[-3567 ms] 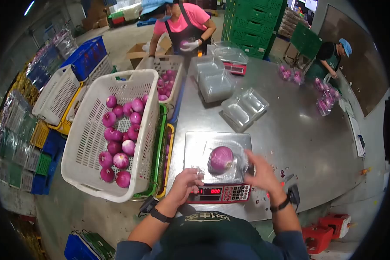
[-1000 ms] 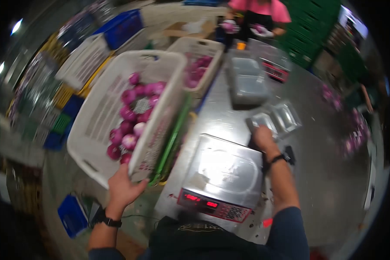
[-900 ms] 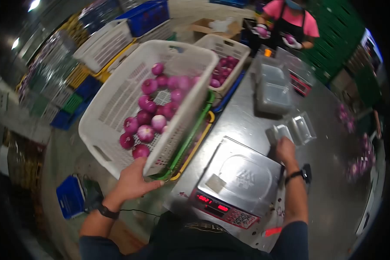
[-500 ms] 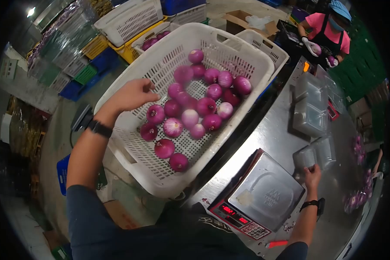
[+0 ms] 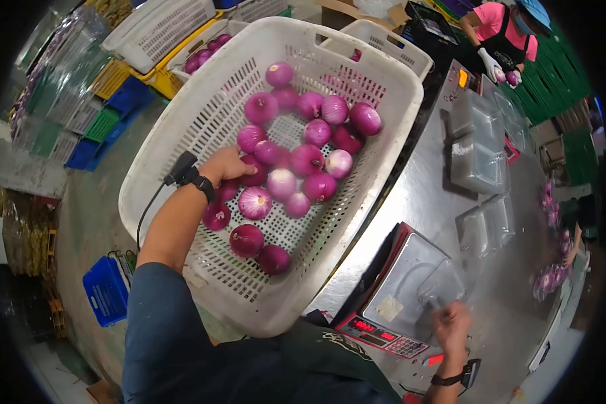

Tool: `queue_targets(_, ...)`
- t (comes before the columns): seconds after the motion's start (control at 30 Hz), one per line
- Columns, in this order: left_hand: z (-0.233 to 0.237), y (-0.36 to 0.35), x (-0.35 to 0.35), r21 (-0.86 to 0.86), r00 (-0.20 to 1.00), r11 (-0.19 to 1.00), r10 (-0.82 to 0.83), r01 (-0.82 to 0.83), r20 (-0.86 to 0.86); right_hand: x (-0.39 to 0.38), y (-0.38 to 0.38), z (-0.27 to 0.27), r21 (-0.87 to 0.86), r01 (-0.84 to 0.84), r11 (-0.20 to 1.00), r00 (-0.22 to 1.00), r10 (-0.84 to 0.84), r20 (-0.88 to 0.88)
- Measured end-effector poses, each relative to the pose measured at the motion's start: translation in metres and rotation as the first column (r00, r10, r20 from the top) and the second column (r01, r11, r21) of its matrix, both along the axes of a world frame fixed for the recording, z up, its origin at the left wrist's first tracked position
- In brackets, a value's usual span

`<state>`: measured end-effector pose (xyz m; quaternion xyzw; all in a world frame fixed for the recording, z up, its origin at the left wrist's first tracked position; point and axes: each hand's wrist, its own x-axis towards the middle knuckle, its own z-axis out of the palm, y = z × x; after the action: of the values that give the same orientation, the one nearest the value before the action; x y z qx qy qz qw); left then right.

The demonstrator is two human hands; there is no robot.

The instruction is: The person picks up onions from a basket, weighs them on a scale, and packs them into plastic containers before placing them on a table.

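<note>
Several peeled purple onions lie in a white slotted basket. My left hand reaches into the basket, its fingers curled around an onion on the left side of the pile. Over the right part of a digital scale with red digits, my right hand has its fingers pinched together on a clear plastic tray, which is faint and blurred against the metal plate.
Clear plastic trays are stacked on the metal table, with loose ones nearer. A co-worker in gloves holds onions at the top right. A blue crate stands on the floor at left.
My left hand has moved down and right onto an onion. My right hand has come from the loose trays to the scale with a tray. The basket appears shifted left in view.
</note>
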<state>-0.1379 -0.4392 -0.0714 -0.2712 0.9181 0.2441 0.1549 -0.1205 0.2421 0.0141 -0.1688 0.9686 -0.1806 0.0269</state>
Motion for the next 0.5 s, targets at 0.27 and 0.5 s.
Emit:
queue_targets(0.27, -0.044, 0.001, -0.002, 0.132, 0.997, 0.988, 0.073, -0.075, 0.021, 0.060, -0.060, 0.017, -0.049, -0.104, 0.993, 0.971, 0.112, 0.210)
queue_targets(0.5, 0.038, -0.008, -0.052, -0.036, 0.993, 0.993, -0.106, 0.108, 0.050, 0.066, -0.078, 0.026, -0.077, -0.040, 0.996, 0.973, 0.056, 0.223)
